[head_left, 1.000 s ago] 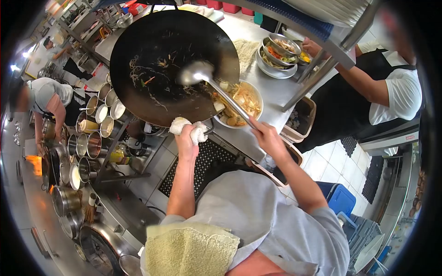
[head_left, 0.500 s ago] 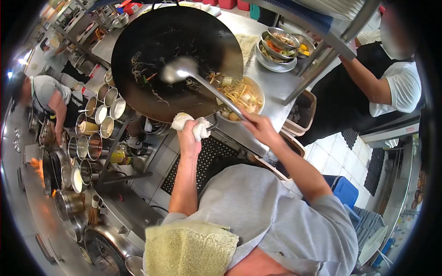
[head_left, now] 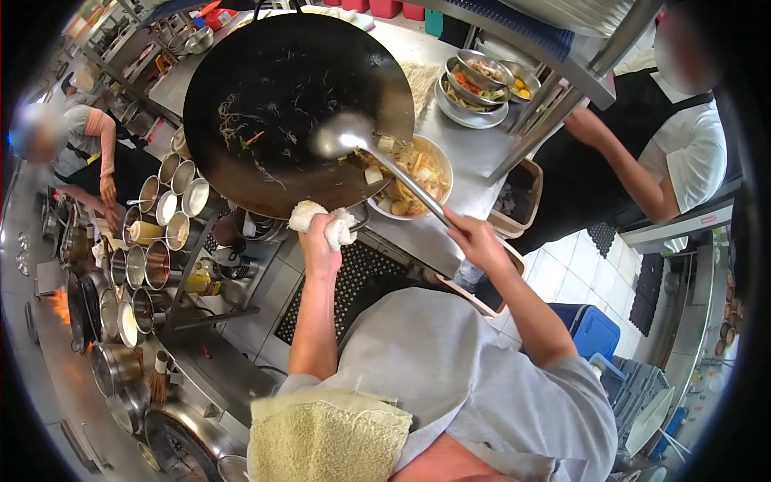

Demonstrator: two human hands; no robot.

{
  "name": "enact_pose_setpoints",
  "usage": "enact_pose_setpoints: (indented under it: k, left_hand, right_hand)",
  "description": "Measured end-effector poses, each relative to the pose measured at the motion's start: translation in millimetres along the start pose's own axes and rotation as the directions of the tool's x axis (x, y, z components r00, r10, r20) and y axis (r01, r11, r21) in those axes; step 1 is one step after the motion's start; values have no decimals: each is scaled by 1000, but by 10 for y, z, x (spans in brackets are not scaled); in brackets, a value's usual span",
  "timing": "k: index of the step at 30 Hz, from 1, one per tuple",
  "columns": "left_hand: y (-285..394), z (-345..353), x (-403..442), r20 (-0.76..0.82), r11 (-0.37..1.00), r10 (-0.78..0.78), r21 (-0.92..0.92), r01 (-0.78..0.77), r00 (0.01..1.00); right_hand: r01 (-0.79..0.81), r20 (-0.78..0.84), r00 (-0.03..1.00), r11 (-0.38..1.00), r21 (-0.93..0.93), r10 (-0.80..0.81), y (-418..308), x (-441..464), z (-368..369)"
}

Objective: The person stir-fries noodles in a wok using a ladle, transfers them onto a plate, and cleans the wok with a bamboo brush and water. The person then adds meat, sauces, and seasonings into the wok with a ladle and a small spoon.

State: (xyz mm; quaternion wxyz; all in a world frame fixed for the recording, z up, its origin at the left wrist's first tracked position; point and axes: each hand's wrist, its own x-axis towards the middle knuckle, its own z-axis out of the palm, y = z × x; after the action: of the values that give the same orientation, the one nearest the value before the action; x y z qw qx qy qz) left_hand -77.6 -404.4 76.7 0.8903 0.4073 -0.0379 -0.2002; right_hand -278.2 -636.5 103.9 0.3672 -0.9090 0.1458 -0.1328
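A large dark wok (head_left: pixel 281 88) is tilted towards a white bowl (head_left: pixel 450 178) on the steel counter. Noodle strands and an orange scrap cling to its inside. My left hand (head_left: pixel 321 241) is closed on a folded white cloth (head_left: pixel 307 215) at the wok's near rim; a metal loop handle shows beside the cloth. In my right hand (head_left: pixel 479 241) is the handle of a long metal ladle (head_left: pixel 414 186). Its head is over the wok's right side, near the rim. Noodles with pale chunks (head_left: pixel 422 173) fill the bowl, which sits under the wok's edge.
Stacked metal bowls of cut vegetables (head_left: pixel 479 84) stand on a plate (head_left: pixel 470 114) behind the bowl. Several pots (head_left: pixel 165 207) line the left, near a burner flame (head_left: pixel 60 305). One co-worker (head_left: pixel 634 153) stands at right, another (head_left: pixel 96 145) at left. A steel shelf post (head_left: pixel 554 116) rises beside the counter.
The ladle's head has shifted right, towards the wok's rim. A pale chunk now shows at the rim by the bowl. The left co-worker's arms have moved.
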Motion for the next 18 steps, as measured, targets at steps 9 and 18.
enact_pose_setpoints:
  k: [9, 18]
  left_hand:
    - [60, 33, -65, -44, 999, 17, 28, -15, 999]
    - [67, 90, -49, -68, 998, 49, -32, -51, 997]
  right_hand:
    - [139, -127, 974, 941, -310, -186, -82, -157, -811]
    - [156, -155, 966, 947, -280, -205, 106, -609, -300]
